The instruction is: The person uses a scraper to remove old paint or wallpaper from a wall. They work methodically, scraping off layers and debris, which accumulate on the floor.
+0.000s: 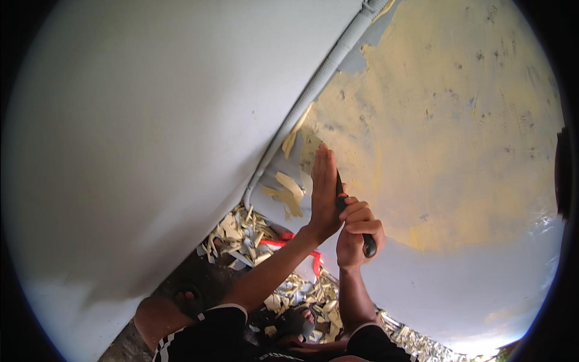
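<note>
My right hand (pixel 361 233) grips the black handle (pixel 370 246) of a bladed hand tool, with its butt showing below my fist. The tool's dark blade (pixel 339 180) points up along a wall (pixel 434 158) of peeling yellowish and grey coating. My left hand (pixel 325 194) lies along the blade, fingers straight and together, the thumb on the blade's other side. My left fingertips reach the wall's surface and hide the tool's tip. Loose curled flakes (pixel 291 192) of coating hang from the wall left of my left hand.
A grey corrugated conduit (pixel 312 90) runs down the corner beside a smooth pale wall (pixel 135 135). Coating chips (pixel 235 231) litter the dark floor, also around my sandaled foot (pixel 301 323). A red-edged white object (pixel 312 262) lies among them, partly behind my left forearm.
</note>
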Available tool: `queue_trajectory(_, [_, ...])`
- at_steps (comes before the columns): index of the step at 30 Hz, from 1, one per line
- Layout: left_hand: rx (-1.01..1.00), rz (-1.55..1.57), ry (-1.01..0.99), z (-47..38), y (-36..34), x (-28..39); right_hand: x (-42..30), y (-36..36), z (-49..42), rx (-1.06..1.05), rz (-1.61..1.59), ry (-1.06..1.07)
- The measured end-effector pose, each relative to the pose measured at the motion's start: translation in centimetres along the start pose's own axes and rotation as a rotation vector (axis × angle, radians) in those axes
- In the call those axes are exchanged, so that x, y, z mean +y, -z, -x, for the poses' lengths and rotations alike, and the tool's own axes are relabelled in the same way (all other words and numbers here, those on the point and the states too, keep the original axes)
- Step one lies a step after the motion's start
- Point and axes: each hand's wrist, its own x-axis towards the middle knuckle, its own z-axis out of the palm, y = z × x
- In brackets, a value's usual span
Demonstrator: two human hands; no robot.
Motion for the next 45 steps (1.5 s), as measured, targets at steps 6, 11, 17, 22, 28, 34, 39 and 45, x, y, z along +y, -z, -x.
queue_trajectory(6, [0.077, 0.041, 0.004, -0.2, 0.2, -0.7, 1.2, -0.7, -0.1, -0.114, 0.08, 0.046])
queue_trajectory(11, [0.161, 0.126, 0.01, -0.1, 0.9, -1.3, -0.4, -1.9, 0.8, -0.267, 0.247, 0.015])
queue_trajectory(17, [0.184, 0.115, 0.117, 0.2, 1.0, -0.5, 0.7, -1.4, 0.5, -0.243, 0.195, 0.022])
queue_trajectory(22, [0.208, 0.104, 0.043, -1.0, 0.6, -0.8, 1.3, -2.3, -0.8, -0.219, 0.137, 0.114])
queue_trajectory(28, [0.227, 0.048, 0.038, -1.7, 0.8, -1.9, -0.1, -1.8, -0.5, -0.202, 0.128, 0.113])
queue_trajectory(34, [0.231, 0.074, 0.029, -1.4, 0.3, -1.8, 0.0, -1.7, -1.0, -0.271, 0.173, 0.088])
queue_trajectory(39, [0.126, 0.029, 0.022, -1.9, 1.5, -1.8, 1.6, -2.2, -0.8, -0.186, 0.16, 0.043])
queue_trajectory(45, [0.091, 0.008, -0.044, -1.6, 1.6, -2.4, 2.4, -2.1, -0.3, -0.211, 0.168, 0.13])
